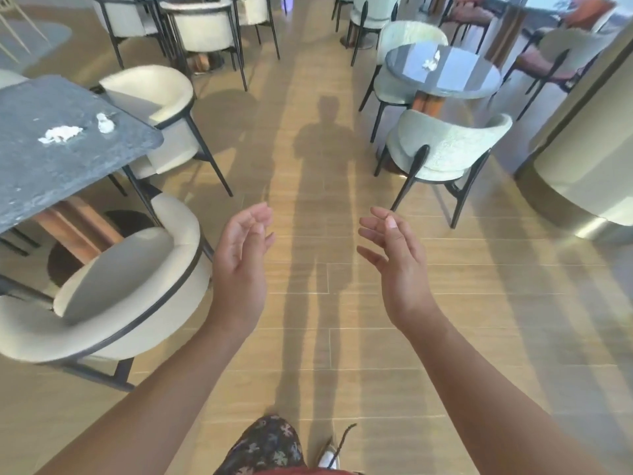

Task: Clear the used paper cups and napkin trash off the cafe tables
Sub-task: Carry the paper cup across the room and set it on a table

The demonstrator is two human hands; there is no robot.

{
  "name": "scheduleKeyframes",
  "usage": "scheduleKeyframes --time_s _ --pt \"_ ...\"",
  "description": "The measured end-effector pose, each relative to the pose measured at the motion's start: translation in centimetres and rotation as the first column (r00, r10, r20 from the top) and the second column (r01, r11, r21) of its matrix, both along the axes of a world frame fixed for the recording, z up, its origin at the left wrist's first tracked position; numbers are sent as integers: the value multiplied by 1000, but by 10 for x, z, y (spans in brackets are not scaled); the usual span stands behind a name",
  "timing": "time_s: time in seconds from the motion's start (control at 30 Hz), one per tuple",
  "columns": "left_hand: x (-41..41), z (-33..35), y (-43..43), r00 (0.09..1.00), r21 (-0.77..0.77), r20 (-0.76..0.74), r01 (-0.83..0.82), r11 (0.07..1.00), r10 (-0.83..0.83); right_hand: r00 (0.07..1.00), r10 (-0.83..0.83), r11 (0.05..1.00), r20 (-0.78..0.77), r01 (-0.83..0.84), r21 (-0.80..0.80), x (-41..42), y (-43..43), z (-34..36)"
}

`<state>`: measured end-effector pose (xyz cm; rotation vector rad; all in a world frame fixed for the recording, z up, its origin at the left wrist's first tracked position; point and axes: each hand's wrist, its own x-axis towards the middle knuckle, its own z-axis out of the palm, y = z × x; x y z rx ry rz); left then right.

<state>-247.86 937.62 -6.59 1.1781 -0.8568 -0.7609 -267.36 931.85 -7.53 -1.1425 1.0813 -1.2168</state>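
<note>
The dark square table (51,173) runs off the left edge (its near end is out of view). A bare wooden aisle (308,159) lies open ahead. Over it the left hand (239,258) and right hand (397,258) hang with relaxed fingers, holding nothing. On the square table a larger napkin wad (61,133) stretches left to right, with a smaller wad (104,122) just beside it. A blurry third wad (432,61) lies on the round table (445,80).

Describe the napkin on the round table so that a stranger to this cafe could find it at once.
Start at the wide cream pillar on the right; left of it stands a glossy round table. The crumpled white napkin lies alone on it, unlike the two scraps on the dark rectangular table.
</note>
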Motion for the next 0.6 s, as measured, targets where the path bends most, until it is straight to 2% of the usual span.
scheduleKeyframes --time_s 0.6 --pt "107 18 -439 994 -53 35 109 993 -107 996 -64 997 56 66 -31 111 -433 23"
